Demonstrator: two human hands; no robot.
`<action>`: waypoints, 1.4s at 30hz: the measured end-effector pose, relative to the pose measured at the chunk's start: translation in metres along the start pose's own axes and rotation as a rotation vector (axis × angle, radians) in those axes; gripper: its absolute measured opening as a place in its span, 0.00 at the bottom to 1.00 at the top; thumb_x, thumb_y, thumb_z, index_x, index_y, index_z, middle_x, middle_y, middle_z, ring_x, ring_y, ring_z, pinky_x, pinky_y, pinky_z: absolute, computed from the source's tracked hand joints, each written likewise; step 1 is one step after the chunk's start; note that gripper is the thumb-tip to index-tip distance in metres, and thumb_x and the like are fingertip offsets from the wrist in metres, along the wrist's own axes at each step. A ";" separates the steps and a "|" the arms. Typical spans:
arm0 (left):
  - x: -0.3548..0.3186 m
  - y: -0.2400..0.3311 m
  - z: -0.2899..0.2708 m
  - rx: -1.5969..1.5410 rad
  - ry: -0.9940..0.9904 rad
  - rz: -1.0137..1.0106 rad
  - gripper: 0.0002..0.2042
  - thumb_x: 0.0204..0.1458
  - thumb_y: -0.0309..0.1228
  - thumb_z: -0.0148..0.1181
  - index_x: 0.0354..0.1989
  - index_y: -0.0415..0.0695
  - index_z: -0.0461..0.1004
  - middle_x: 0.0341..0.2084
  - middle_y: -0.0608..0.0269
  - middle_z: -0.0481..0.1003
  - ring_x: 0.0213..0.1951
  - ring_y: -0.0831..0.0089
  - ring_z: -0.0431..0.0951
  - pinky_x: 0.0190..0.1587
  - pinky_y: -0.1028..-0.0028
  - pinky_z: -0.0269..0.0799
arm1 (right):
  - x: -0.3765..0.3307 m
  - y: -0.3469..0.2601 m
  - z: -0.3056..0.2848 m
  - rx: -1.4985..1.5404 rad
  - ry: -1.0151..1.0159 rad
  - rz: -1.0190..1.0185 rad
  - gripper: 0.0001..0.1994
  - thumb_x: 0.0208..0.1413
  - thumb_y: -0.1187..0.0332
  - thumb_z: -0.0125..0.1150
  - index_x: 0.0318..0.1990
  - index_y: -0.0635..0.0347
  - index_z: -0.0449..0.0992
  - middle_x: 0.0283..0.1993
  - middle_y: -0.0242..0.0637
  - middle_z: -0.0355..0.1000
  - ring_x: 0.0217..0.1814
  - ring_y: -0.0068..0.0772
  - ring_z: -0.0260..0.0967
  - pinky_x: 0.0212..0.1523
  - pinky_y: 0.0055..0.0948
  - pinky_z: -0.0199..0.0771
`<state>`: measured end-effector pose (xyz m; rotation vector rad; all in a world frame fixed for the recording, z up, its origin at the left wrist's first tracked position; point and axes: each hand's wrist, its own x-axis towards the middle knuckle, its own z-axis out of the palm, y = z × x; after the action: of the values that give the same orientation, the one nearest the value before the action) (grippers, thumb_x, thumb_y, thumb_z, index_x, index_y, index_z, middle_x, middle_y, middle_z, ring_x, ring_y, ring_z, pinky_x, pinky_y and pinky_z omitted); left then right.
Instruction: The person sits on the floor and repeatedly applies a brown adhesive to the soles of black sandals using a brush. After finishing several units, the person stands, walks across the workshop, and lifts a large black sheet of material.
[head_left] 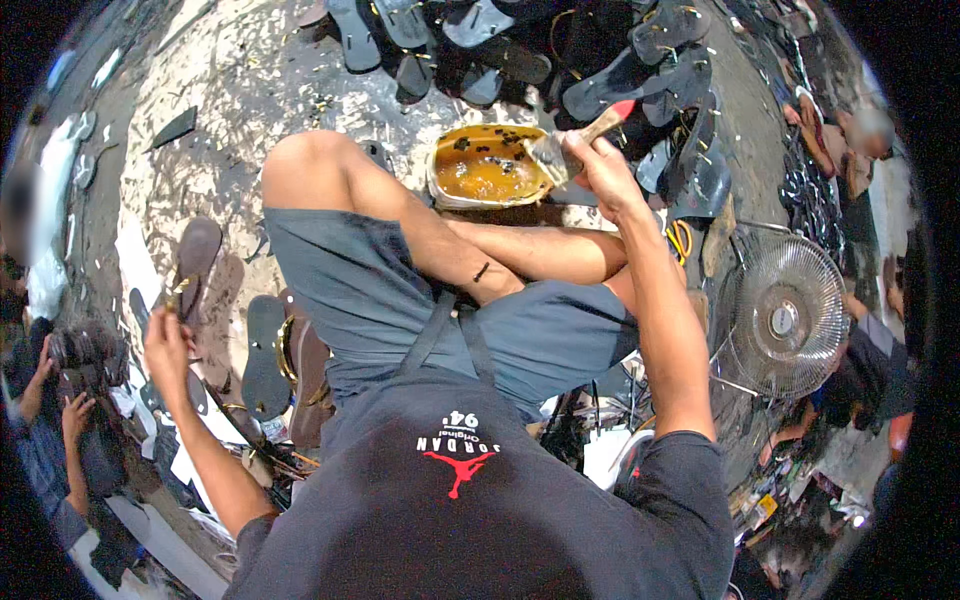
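Observation:
My right hand [603, 175] is closed round a paintbrush [606, 122] with a red-tipped wooden handle. Its bristle end is at the right rim of a pale tub [437, 186], which holds amber, glue-like liquid with dark flecks. Off to the left, my left hand [168, 348] has its fingers drawn together beside a brown sandal sole [199, 247]. A small yellowish piece shows at those fingertips; I cannot make out what it is. Close by lie a dark sole [265, 355] and a brown sole [309, 385] with yellowish edging.
Several dark soles [480, 22] with yellow bits lie beyond the tub. A caged fan [785, 318] stands at my right. My crossed legs [400, 225] are between my hands and close to the tub. Other people's hands [75, 415] show at the far left; another person [865, 150] is at the right.

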<state>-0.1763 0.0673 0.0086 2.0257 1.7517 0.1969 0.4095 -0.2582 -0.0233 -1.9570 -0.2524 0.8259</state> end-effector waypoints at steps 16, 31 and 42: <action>-0.052 0.209 0.049 -0.375 -0.034 0.532 0.17 0.58 0.33 0.65 0.55 0.44 0.79 0.47 0.57 0.79 0.49 0.71 0.76 0.54 0.73 0.69 | 0.006 -0.011 0.037 -0.100 0.006 -0.595 0.13 0.56 0.68 0.69 0.48 0.60 0.80 0.46 0.37 0.80 0.47 0.29 0.78 0.52 0.29 0.76; -0.061 0.272 0.029 -0.853 -0.156 0.654 0.46 0.43 0.49 0.72 0.67 0.35 0.61 0.58 0.53 0.71 0.56 0.64 0.74 0.60 0.66 0.68 | -0.098 -0.121 -0.067 0.575 0.542 -0.751 0.14 0.62 0.62 0.65 0.50 0.59 0.77 0.48 0.32 0.77 0.47 0.21 0.73 0.45 0.22 0.74; -0.122 0.289 0.092 -1.822 -0.842 0.291 0.37 0.58 0.62 0.49 0.66 0.45 0.63 0.62 0.55 0.69 0.60 0.57 0.70 0.65 0.54 0.64 | -0.116 -0.126 0.134 0.213 0.165 -1.167 0.11 0.60 0.72 0.64 0.48 0.62 0.76 0.43 0.39 0.78 0.43 0.28 0.75 0.44 0.28 0.74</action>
<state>0.0984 -0.0985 0.0713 0.6598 0.2326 0.6029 0.2565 -0.1565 0.0932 -1.3158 -1.0243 -0.0818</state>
